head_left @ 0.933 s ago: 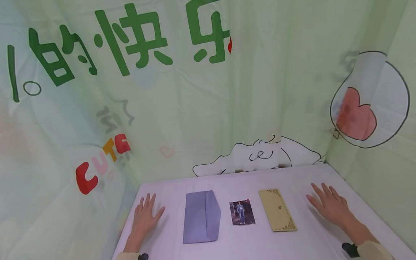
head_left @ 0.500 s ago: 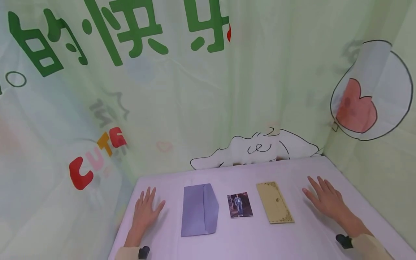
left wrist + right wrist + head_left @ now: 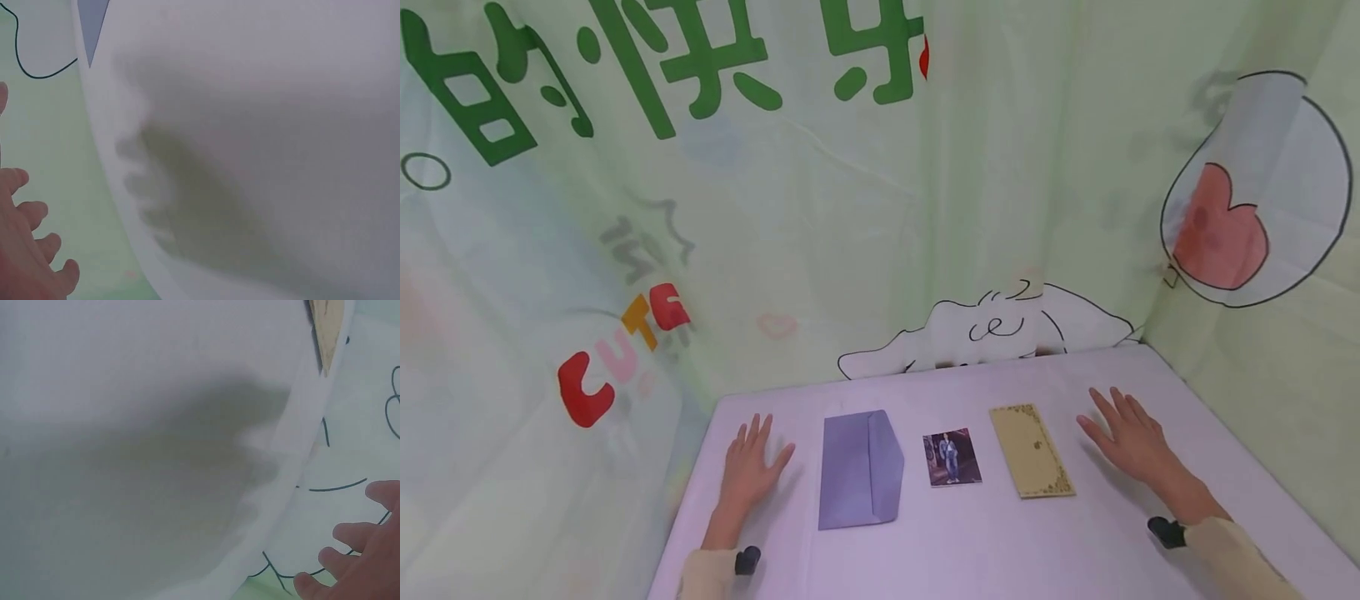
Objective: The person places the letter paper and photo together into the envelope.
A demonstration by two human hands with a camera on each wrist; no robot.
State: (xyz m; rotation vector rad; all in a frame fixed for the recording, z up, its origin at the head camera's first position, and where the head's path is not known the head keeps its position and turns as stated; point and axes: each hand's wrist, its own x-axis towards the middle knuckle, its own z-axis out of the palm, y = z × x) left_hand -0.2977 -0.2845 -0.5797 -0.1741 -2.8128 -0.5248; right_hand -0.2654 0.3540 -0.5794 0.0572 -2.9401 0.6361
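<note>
On the surface (image 3: 947, 554), the photo (image 3: 952, 457) lay between the purple envelope (image 3: 850, 470) at its nine o'clock and the tan card (image 3: 1032, 451) at its three. Outside them, the left hand (image 3: 751, 462) and right hand (image 3: 1131, 437) spread empty; handling seemed not yet begun, and any pick-up would call for reaching inward.
</note>
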